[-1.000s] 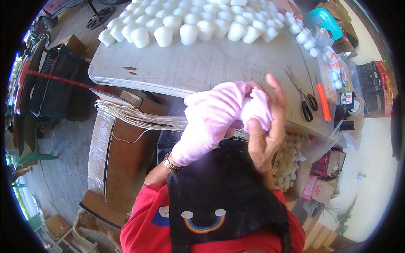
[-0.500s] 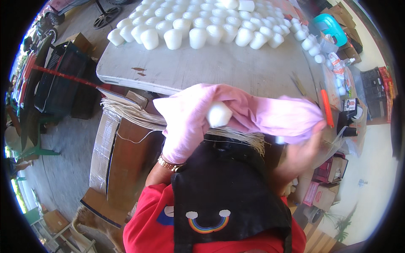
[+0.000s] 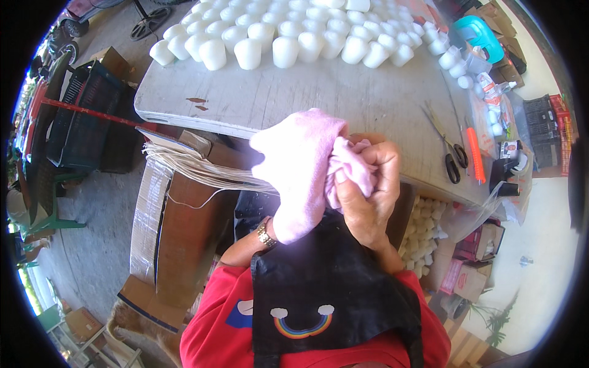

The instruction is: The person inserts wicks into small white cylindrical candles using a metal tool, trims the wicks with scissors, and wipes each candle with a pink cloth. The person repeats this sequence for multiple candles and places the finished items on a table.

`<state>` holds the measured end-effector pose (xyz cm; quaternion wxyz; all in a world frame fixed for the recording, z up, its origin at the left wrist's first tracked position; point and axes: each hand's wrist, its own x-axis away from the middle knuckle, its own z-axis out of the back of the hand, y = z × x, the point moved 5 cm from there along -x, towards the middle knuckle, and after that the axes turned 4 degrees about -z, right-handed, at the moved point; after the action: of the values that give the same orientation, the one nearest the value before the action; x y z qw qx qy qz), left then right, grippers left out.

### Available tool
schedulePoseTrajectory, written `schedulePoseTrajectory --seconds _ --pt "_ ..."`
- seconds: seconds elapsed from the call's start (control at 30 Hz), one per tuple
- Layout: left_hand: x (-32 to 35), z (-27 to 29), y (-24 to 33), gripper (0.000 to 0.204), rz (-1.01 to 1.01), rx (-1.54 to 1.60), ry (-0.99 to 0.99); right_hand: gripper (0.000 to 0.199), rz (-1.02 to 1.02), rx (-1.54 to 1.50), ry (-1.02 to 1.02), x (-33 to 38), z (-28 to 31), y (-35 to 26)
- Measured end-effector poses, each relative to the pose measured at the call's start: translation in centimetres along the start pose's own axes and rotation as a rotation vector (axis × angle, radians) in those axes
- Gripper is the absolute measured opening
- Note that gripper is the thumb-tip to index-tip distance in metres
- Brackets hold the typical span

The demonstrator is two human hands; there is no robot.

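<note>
Right now the person's left hand (image 3: 304, 175) sits inside a pink glove (image 3: 307, 153) that covers it down to the wrist, where a gold watch (image 3: 265, 233) shows. The hand is raised over the near edge of the grey table (image 3: 294, 98), a little above the picture's centre. Whether its fingers are curled or straight under the cloth cannot be told.

Just beside it, at three o'clock, the bare right hand (image 3: 367, 193) is clenched around a second pink glove (image 3: 350, 168), bunched into a wad between thumb and fingers. The wad touches the gloved left hand.

Toward twelve o'clock, well apart from the hands, rows of white cups (image 3: 288, 37) stand upside down along the far side of the table. At two to three o'clock lie black-handled scissors (image 3: 451, 156), with an orange pen (image 3: 475, 153) just beside them. A teal container (image 3: 475, 30) sits at one o'clock near the table's far corner.

At nine o'clock a bundle of pale string (image 3: 196, 165) rests on a cardboard box (image 3: 178, 227) under the table edge. At six o'clock the person wears a black apron (image 3: 331, 288) with a small rainbow on it over a red shirt (image 3: 215, 325).
</note>
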<state>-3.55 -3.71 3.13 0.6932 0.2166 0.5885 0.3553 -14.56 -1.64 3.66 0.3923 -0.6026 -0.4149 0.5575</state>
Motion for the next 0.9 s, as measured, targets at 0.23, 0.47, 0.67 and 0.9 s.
schedulePoseTrajectory --seconds 0.23,0.47,0.67,0.9 --pt "-0.2 -0.6 -0.8 0.025 -0.061 0.138 0.069 0.025 -0.201 -0.108 0.227 -0.7 1.8 1.9" --pt "0.8 -0.2 -2.6 0.061 0.225 0.272 -0.118 0.033 -0.013 -0.014 0.095 -1.3 2.4 1.1" --pt "1.5 -0.7 -3.8 0.068 0.672 0.679 -0.157 0.05 0.308 0.493 -0.095 -1.3 1.1 -1.6" --pt "1.6 0.7 -2.4 0.054 0.263 0.136 -0.206 0.044 0.478 0.542 -0.156 -1.0 -0.8 -0.4"
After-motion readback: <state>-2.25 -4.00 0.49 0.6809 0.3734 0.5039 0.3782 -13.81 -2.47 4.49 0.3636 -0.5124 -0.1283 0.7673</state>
